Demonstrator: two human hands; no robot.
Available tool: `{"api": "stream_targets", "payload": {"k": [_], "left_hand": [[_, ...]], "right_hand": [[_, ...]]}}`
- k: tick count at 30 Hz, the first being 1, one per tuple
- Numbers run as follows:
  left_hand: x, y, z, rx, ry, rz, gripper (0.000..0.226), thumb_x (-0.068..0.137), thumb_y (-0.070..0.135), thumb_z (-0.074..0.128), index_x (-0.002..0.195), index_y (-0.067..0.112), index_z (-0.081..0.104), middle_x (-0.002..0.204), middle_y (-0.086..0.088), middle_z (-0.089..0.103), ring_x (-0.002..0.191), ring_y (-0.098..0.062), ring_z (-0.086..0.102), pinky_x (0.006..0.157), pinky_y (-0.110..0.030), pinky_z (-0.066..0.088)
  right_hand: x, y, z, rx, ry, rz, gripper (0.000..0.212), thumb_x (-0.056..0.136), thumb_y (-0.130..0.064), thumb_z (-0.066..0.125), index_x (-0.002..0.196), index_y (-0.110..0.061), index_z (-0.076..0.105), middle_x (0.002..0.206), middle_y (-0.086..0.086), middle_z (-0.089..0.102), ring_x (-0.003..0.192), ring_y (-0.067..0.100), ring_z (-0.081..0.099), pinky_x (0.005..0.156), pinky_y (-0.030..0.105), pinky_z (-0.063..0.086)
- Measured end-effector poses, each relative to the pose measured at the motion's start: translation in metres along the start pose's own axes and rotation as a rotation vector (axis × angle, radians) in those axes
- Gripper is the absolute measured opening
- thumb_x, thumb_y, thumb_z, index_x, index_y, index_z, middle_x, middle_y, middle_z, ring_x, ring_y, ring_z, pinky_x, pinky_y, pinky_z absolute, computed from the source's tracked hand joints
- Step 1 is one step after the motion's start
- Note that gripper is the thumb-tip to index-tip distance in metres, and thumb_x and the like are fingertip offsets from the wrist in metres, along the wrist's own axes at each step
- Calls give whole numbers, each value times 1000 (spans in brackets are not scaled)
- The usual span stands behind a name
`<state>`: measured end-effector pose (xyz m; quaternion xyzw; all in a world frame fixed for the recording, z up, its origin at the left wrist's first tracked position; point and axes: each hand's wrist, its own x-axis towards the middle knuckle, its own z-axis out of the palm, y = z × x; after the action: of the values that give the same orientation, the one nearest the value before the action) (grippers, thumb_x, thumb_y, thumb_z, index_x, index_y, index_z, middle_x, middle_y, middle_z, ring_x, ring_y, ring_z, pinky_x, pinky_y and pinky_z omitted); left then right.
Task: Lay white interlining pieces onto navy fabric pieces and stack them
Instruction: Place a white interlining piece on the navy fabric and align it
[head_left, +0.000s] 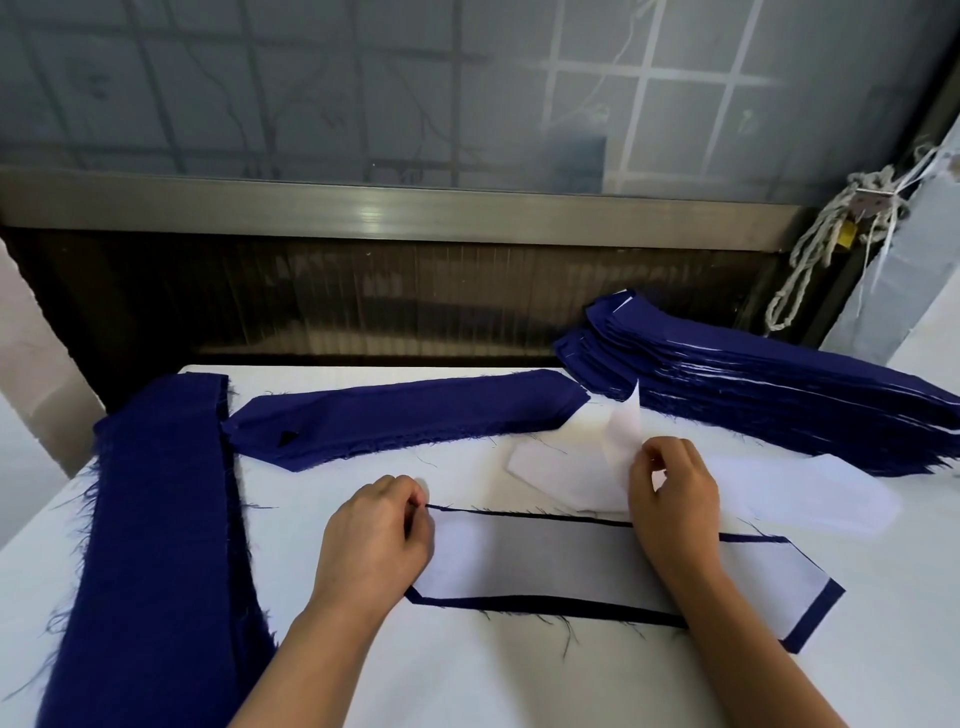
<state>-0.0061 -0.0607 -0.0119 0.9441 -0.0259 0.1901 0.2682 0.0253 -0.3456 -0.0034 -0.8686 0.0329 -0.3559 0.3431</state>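
On the near counter (467, 675) a navy piece (545, 605) lies flat with interlining (545, 556) covering it. The left hand (371, 540) pinches its far-left edge, fingers together. The right hand (672, 488) pinches a lifted white piece (623, 431) above the white pile (561, 475); the stack (753, 384) sits far right.

Bare left hand (374, 540), right hand (675, 499), forearms (769, 639)

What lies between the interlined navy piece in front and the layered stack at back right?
The white interlining pile lies flat on the table between the covered navy piece and the stack. The right hand is above it, pinching one lifted sheet. Nothing tall, so carrying over looks feasible.
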Motion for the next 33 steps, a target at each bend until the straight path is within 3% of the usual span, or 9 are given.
{"api": "stream_targets", "payload": {"k": [8,14,18,22,24,27,29,30,33], "left_hand": [[-2,7,-4,-58,75,19,4,89,27,65,88,24,63,81,17,63,82,-13,54,65,-31,47],[-4,19,-7,-422,-58,60,54,95,63,27,93,31,71,94,22,65,101,-8,52,85,-20,40],[-7,25,-6,-610,-150,14,68,93,73,24,81,19,64,85,8,57,87,-13,54,76,-26,40],[-6,33,-3,-571,-128,-119,40,93,54,56,61,32,50,57,12,46,54,-7,42,56,-23,34],[-5,34,-1,-572,-103,-62,37,94,39,62,64,21,51,58,0,44,52,-10,38,53,-30,36],[-5,36,-2,-671,-151,-25,33,92,34,64,78,4,62,73,-15,56,65,-35,51,61,-45,46],[-6,37,-4,-716,-218,-41,16,92,30,67,88,16,74,78,-1,70,72,-24,64,63,-37,51],[-7,38,-5,-727,-248,-47,9,92,26,69,93,23,77,84,8,74,76,-10,68,63,-24,51],[-9,37,-3,-720,-233,-58,10,90,22,71,94,28,78,90,16,75,87,-3,69,66,-10,48]], "right_hand": [[-8,-18,6,-160,88,-304,3,89,-4,53,89,-6,55,89,6,57,79,26,50,74,37,40],[-23,-42,16,-186,-26,-648,9,89,-12,52,84,-8,59,92,6,58,79,28,51,77,38,39],[-35,-53,26,-189,-140,-783,11,89,-10,54,80,-7,60,88,8,58,75,30,50,73,40,40],[-42,-57,30,-195,-233,-837,13,91,-13,53,85,-7,63,95,9,61,80,30,54,77,39,43],[-42,-57,28,-163,-272,-804,16,93,-15,51,97,-7,64,107,9,63,94,30,57,85,38,44],[-40,-57,25,-109,-309,-735,35,89,-12,51,122,-5,59,127,9,61,115,25,55,103,38,39],[-40,-56,25,-100,-333,-712,49,80,-7,55,128,-3,55,126,8,62,117,24,54,110,42,34],[-40,-55,25,-101,-346,-694,54,75,-6,57,129,-3,55,120,7,63,113,23,55,111,44,33],[-39,-52,25,-128,-356,-634,55,69,-5,57,125,-5,57,102,5,65,97,22,57,110,43,32]]}}
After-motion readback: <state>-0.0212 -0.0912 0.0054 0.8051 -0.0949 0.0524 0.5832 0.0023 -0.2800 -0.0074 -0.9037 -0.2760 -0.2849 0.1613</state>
